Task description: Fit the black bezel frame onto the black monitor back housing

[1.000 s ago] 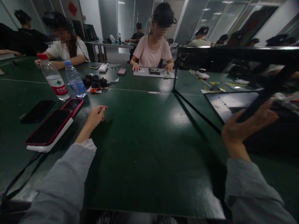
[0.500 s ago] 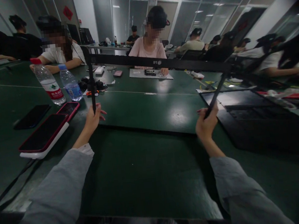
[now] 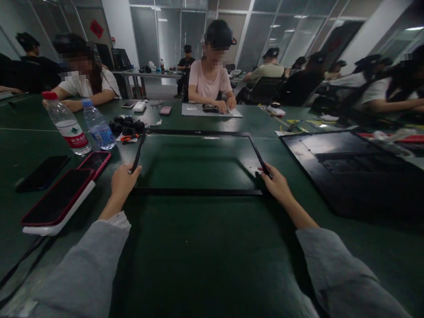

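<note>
A thin black rectangular screen bezel (image 3: 200, 192) is held over the green table, its opening showing the tabletop through it. Its near edge sits low, close to the table surface, and its far edge is tilted away from me. My left hand (image 3: 122, 185) pinches the left side of the bezel between thumb and fingers. On the opposite side, my right hand (image 3: 279, 185) grips the right strip near its lower corner. To the right of my right hand lies a flat, dark laptop-like panel (image 3: 343, 181).
On the left are a red-capped bottle (image 3: 69, 130), a blue-capped bottle (image 3: 99, 130), a dark phone (image 3: 44, 173) and a red-edged phone (image 3: 60, 196) on a white block. Across the table (image 3: 207, 264), a person in pink (image 3: 210, 84) works over a light mat (image 3: 192, 111).
The bezel has swung from nearly upright to a low tilt, its far edge dropping toward the table. My right hand has moved left and the left hand slightly left and down.
</note>
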A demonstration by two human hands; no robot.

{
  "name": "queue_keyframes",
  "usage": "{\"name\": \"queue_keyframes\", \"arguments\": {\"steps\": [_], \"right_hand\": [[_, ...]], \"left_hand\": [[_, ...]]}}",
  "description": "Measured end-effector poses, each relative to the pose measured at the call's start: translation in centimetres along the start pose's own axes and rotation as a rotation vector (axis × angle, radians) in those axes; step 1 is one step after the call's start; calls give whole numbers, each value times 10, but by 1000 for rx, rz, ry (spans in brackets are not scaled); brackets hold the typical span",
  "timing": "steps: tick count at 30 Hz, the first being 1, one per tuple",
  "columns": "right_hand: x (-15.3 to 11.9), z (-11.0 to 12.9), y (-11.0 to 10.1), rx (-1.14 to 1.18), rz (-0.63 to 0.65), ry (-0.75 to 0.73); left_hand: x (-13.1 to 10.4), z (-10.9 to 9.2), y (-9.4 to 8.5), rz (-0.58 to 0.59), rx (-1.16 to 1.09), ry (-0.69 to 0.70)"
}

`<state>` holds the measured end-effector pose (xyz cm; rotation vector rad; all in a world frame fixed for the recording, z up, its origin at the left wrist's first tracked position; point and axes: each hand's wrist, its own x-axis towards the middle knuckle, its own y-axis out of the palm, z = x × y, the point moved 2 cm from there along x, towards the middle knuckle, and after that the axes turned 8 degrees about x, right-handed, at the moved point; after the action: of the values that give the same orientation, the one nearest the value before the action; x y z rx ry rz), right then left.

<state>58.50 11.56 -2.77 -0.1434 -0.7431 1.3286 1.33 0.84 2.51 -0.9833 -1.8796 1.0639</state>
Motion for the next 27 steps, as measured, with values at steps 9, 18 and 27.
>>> {"name": "queue_keyframes", "arguments": {"steps": [9,18,27], "right_hand": [[5,-8,6,-170,64,98],[4,-8,6,-177,86,100],[0,-5,3,-104,53,52]], "left_hand": [[-5,-2,7,28,194,36],[-3,1,9,40,196,27],[-4,-2,11,52,205,-17]]}}
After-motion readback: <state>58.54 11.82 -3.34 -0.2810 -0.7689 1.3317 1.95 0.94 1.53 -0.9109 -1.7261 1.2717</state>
